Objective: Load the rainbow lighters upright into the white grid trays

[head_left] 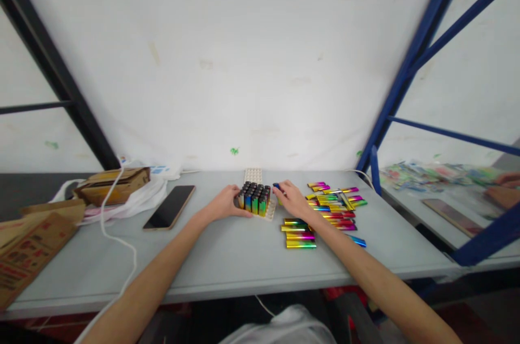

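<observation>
Head: right hand [293, 199] maybe pinching lighter [277, 187].

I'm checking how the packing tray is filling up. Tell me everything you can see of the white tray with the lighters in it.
The white tray lies flat near the middle of the grey table, its long side running away from the camera. It looks like pale plastic with a grid of small sockets. The near part holds upright rainbow lighters with dark tops, packed in rows; the far part shows bare sockets. The left hand rests against its near left side, and the right hand is at its right edge, holding a dark-tipped lighter.
</observation>
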`<action>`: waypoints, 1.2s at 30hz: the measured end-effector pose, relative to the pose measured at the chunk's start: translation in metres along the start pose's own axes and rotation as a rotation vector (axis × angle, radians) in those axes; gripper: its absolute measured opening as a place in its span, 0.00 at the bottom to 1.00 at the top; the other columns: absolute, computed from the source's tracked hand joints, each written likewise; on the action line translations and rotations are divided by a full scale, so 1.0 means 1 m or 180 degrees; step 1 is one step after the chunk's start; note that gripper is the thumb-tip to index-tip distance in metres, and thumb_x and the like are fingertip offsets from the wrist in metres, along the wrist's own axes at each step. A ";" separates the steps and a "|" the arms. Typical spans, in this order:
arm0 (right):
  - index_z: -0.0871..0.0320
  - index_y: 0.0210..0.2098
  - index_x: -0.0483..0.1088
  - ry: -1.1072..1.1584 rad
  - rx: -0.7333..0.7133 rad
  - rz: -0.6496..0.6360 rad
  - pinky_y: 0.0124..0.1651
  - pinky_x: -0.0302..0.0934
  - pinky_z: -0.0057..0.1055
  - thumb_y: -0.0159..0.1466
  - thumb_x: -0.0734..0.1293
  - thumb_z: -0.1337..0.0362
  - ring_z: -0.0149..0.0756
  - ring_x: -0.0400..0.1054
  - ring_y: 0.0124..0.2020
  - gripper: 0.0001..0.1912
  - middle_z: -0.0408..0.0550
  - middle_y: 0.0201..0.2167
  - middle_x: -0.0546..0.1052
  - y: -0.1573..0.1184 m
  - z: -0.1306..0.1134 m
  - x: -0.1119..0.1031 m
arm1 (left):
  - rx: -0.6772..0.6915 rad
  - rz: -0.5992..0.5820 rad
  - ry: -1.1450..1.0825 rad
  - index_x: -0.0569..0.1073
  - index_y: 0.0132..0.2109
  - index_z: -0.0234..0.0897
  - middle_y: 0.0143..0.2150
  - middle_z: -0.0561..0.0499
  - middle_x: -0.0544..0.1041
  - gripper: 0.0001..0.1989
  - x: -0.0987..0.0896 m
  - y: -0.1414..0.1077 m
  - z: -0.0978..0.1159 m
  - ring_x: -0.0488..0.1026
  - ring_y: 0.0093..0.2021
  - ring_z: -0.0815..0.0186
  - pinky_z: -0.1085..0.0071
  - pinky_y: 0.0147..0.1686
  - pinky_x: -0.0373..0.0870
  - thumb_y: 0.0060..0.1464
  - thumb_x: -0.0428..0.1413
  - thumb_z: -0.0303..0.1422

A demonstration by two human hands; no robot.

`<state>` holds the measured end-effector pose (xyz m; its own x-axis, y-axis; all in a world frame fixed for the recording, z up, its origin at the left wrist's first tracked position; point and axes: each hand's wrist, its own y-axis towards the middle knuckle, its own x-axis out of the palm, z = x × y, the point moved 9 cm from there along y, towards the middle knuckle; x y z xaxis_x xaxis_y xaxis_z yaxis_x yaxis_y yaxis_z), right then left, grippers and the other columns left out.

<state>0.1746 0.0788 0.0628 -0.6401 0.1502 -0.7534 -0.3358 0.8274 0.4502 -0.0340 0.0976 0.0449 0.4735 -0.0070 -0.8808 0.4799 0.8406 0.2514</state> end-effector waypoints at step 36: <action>0.61 0.38 0.74 -0.0476 -0.0188 -0.0689 0.40 0.59 0.30 0.73 0.63 0.57 0.39 0.72 0.35 0.15 0.53 0.35 0.80 0.000 -0.004 0.010 | 0.0038 -0.0068 0.0007 0.79 0.36 0.35 0.39 0.45 0.77 0.34 0.001 0.000 0.002 0.74 0.40 0.52 0.62 0.41 0.71 0.37 0.66 0.63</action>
<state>0.1655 0.0787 0.0571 -0.4412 0.0551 -0.8957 -0.4963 0.8167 0.2946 -0.0319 0.0964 0.0451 0.4614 -0.0236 -0.8869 0.4987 0.8337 0.2372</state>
